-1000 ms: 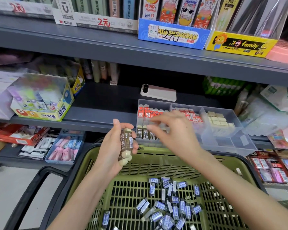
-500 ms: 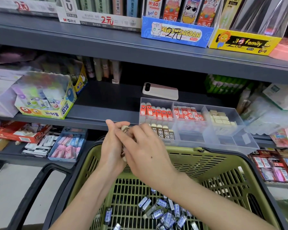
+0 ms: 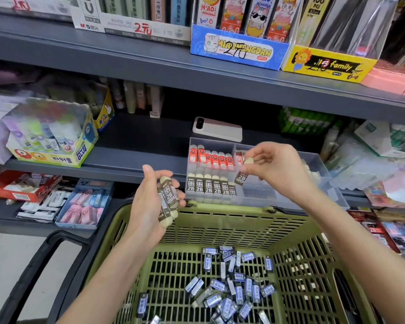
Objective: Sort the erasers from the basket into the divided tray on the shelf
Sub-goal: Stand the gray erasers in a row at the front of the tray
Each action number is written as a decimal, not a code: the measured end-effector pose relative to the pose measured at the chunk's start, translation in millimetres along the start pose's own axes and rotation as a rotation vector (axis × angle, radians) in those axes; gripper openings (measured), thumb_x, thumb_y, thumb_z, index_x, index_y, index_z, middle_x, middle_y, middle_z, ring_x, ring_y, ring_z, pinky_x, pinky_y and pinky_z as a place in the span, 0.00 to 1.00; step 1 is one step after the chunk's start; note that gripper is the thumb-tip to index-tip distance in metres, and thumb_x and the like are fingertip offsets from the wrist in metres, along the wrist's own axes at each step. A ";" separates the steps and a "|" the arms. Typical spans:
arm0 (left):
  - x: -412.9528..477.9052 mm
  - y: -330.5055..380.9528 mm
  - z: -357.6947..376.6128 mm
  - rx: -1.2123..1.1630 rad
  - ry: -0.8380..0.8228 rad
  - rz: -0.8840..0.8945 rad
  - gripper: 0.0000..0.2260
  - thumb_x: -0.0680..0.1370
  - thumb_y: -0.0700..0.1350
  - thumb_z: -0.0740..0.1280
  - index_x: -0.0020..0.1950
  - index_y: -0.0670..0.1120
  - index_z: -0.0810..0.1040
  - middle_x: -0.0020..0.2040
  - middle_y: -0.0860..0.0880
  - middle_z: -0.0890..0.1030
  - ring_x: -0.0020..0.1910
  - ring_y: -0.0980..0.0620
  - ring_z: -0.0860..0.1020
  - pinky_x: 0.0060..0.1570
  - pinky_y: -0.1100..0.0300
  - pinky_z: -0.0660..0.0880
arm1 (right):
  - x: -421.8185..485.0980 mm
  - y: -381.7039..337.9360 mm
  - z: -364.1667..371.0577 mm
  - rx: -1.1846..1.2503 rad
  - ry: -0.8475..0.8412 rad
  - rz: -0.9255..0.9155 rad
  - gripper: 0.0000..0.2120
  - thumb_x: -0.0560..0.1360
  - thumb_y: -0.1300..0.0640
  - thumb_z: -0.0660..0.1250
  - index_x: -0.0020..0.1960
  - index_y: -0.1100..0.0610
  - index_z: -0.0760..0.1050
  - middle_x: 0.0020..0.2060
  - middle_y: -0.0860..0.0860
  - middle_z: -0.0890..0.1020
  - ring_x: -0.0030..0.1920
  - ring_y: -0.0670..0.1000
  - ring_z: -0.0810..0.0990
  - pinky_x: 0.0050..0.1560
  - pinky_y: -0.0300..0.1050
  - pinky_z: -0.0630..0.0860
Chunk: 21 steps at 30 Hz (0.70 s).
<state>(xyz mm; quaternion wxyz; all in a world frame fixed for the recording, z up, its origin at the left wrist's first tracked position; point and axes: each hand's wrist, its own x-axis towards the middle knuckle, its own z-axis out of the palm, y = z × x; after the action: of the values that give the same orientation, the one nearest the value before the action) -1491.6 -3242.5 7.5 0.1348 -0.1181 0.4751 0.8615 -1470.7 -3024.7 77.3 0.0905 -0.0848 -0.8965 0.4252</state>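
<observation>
head view: on my screen the left hand is over the far-left rim of the green basket, fingers curled round a small bundle of brown 2b erasers, thumb up along their side. the right hand is raised above the divided tray, thumb and forefinger pinching a single brown 2b eraser by its cream end so that it hangs tilted, the other fingers loosely bent. i read that eraser as over the divider between the left and middle sections; i cannot tell whether it touches the tray. the tray sits on the grey shelf, just behind the basket. its back-left section holds a row of upright red erasers, and the front-left section holds a row of upright brown 2b ones. blue-sleeved erasers lie loose on the basket floor. a white phone lies flat behind the tray, and a glue box stands well to the left.
</observation>
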 end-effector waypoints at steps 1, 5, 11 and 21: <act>0.2 -0.2 -0.6 0.002 0.002 0.001 0.23 0.79 0.60 0.54 0.51 0.42 0.76 0.31 0.48 0.79 0.26 0.52 0.76 0.24 0.59 0.74 | 3.0 1.0 3.3 -0.038 -0.015 -0.024 0.10 0.64 0.60 0.78 0.40 0.53 0.78 0.32 0.49 0.79 0.30 0.43 0.73 0.31 0.30 0.71; 1.4 0.0 -2.0 0.019 0.009 0.006 0.23 0.79 0.60 0.54 0.50 0.42 0.76 0.31 0.48 0.79 0.26 0.52 0.76 0.24 0.60 0.74 | 11.1 0.2 16.2 -0.148 -0.017 -0.111 0.08 0.65 0.57 0.77 0.42 0.52 0.81 0.32 0.42 0.78 0.32 0.40 0.73 0.35 0.27 0.69; -3.1 2.3 -1.9 0.042 -0.024 0.028 0.12 0.81 0.51 0.60 0.49 0.43 0.76 0.32 0.48 0.79 0.27 0.52 0.77 0.25 0.60 0.74 | 8.9 5.0 24.3 -0.600 -0.107 -0.291 0.10 0.69 0.51 0.73 0.50 0.51 0.82 0.35 0.41 0.77 0.43 0.46 0.73 0.45 0.40 0.65; -2.9 2.5 -3.5 -0.094 -0.098 -0.015 0.04 0.79 0.37 0.61 0.51 0.39 0.75 0.43 0.39 0.84 0.45 0.40 0.84 0.40 0.57 0.81 | 6.2 23.3 37.2 -0.762 -0.026 -0.285 0.06 0.73 0.55 0.68 0.46 0.48 0.84 0.45 0.44 0.83 0.48 0.48 0.69 0.40 0.43 0.54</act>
<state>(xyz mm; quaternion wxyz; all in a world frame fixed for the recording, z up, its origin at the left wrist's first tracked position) -1489.5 -3247.1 8.6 0.1589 -0.0854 0.4261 0.8865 -1483.6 -3036.6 36.6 0.0992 0.0182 -0.9938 0.0466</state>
